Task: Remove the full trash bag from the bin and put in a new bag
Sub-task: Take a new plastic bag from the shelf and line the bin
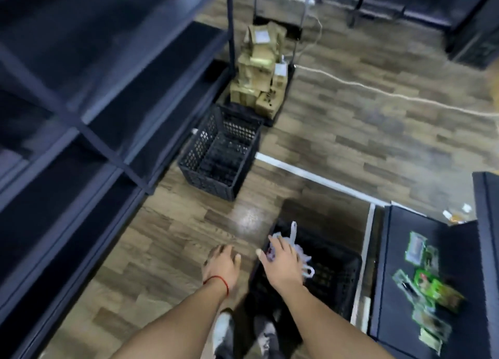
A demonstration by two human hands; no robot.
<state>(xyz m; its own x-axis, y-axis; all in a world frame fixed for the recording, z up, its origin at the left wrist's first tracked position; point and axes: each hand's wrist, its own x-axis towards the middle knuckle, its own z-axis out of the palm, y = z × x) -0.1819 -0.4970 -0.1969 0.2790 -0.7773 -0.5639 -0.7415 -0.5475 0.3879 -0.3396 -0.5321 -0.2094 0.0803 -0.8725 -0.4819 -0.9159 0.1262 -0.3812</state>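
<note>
A black perforated crate serving as the bin (334, 272) stands on the floor just ahead of my feet. A whitish plastic bag (295, 241) lies in it, one handle loop sticking up. My right hand (282, 261) is over the crate's near left corner, on top of the bag, fingers spread; whether it grips the bag is unclear. My left hand (222, 263), a red thread at its wrist, hovers over the wooden floor left of the crate with fingers loosely bent and nothing in it.
A second black crate (199, 159) stands farther ahead beside dark shelving (81, 115) on the left. Stacked cardboard boxes (259, 72) sit on a cart behind it. A dark counter (405, 250) with green packets (429, 283) is at the right. A white cable (378, 90) crosses the floor.
</note>
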